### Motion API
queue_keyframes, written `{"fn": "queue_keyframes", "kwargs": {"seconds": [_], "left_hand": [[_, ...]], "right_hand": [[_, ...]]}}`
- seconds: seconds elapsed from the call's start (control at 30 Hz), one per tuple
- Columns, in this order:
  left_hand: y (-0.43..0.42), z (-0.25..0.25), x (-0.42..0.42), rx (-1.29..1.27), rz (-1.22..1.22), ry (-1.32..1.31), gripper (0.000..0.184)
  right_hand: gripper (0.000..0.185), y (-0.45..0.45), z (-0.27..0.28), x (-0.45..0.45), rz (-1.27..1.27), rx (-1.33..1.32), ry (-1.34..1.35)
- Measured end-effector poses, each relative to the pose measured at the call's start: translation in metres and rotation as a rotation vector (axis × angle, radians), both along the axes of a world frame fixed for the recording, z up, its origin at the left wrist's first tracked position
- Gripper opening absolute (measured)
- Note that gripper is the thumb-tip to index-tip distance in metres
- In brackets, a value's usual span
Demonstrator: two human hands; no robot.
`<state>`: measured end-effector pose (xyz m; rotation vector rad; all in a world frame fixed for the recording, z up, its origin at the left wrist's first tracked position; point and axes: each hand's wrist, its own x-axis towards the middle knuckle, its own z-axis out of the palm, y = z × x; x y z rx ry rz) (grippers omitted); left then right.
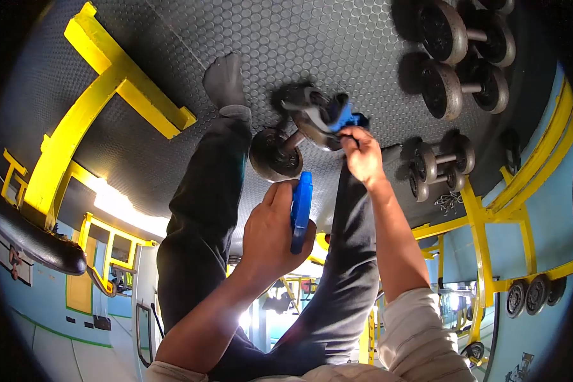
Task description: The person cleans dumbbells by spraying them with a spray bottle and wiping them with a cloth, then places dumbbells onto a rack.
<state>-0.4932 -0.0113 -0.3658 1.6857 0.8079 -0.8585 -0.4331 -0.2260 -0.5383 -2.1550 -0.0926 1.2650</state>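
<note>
Just above the centre of the frame, a dumbbell (291,141) lies on the textured floor (337,38) between the person's legs, likely set there so both hands reach it without stretching. The right hand (363,156) has its fingertips pinched narrowly on a blue-and-dark cloth (345,118) at the dumbbell's far end, a light hold that seems to leave the cloth free to move over the metal. The left hand (270,223), near the middle, is wrapped around a blue object (302,207) held upright in the frame, probably so its top stays clear of the fingers. The palm hides much of that object, so what it is cannot be told. Cloth and blur cover the dumbbell's far end; where fabric stops and plate begins is unclear. The right foot cannot be made out.
</note>
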Motion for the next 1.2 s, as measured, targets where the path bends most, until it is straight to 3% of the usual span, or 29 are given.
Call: {"fn": "queue_keyframes", "kwargs": {"seconds": [0.07,0.2,0.23,0.4,0.47,0.53,0.6,0.67,0.7,0.73,0.77,0.8,0.87,0.93,0.97,1.0,1.07,1.1,1.2], "left_hand": [[0.002,0.002,0.002,-0.021,0.008,0.047,0.047],[0.0,-0.001,-0.002,-0.003,-0.009,-0.004,0.047],[0.0,-0.001,-0.004,-0.011,-0.005,-0.011,0.046],[-0.005,0.001,-0.007,-0.037,0.009,-0.049,0.047],[-0.006,0.002,-0.003,-0.009,-0.012,-0.011,0.048],[-0.004,0.001,0.003,-0.033,-0.005,0.008,0.049],[-0.003,0.001,0.004,-0.03,-0.019,0.079,0.052],[-0.005,0.0,-0.001,0.026,-0.011,-0.007,0.051],[-0.005,0.0,-0.001,0.028,0.038,-0.001,0.049],[-0.006,-0.001,-0.001,0.024,0.084,0.002,0.048],[-0.005,-0.002,-0.001,0.024,0.106,0.02,0.046],[-0.007,-0.003,-0.001,0.025,0.112,0.013,0.046],[-0.01,-0.007,-0.006,0.088,0.133,-0.109,0.041],[-0.008,-0.004,-0.004,0.037,0.129,-0.064,0.041],[-0.007,-0.004,-0.005,0.039,0.137,-0.048,0.041],[-0.007,-0.004,-0.007,0.036,0.142,-0.031,0.042],[-0.01,-0.006,-0.013,0.081,0.116,-0.086,0.042],[-0.009,-0.009,-0.014,0.132,0.097,-0.164,0.043],[-0.008,-0.004,-0.014,0.043,0.146,-0.082,0.043]], "right_hand": [[0.024,-0.003,-0.024,0.004,0.149,-0.281,-0.056],[0.039,0.042,-0.091,0.017,0.205,-0.456,0.13],[0.04,0.052,-0.098,0.02,0.178,-0.369,0.166],[0.048,0.039,-0.07,0.018,0.059,-0.141,0.341],[0.052,0.032,-0.062,0.018,0.236,-0.302,0.128],[0.059,0.015,-0.085,0.022,0.294,-0.336,0.242],[0.056,0.004,-0.074,0.011,0.271,-0.546,0.183],[0.049,-0.007,-0.063,-0.011,-0.008,-0.535,0.126],[0.044,-0.007,-0.042,-0.023,-0.729,-0.467,0.345],[0.04,-0.028,-0.045,-0.047,-1.129,-0.442,0.49],[0.041,-0.017,-0.016,-0.055,-1.447,-0.169,0.635],[0.043,-0.041,-0.032,-0.095,-1.611,0.075,0.786],[0.054,-0.018,-0.017,-0.114,-1.964,0.278,0.815],[0.07,0.029,-0.004,-0.09,-2.26,0.446,0.778],[0.082,0.047,-0.011,-0.08,-2.289,0.328,0.651],[0.082,0.053,-0.022,-0.084,-2.37,0.603,0.585],[0.078,0.06,-0.033,-0.088,-2.287,0.453,0.508],[0.071,0.055,-0.03,-0.085,-2.272,0.535,0.562],[0.051,0.053,-0.007,-0.085,-2.387,0.436,0.537]]}}
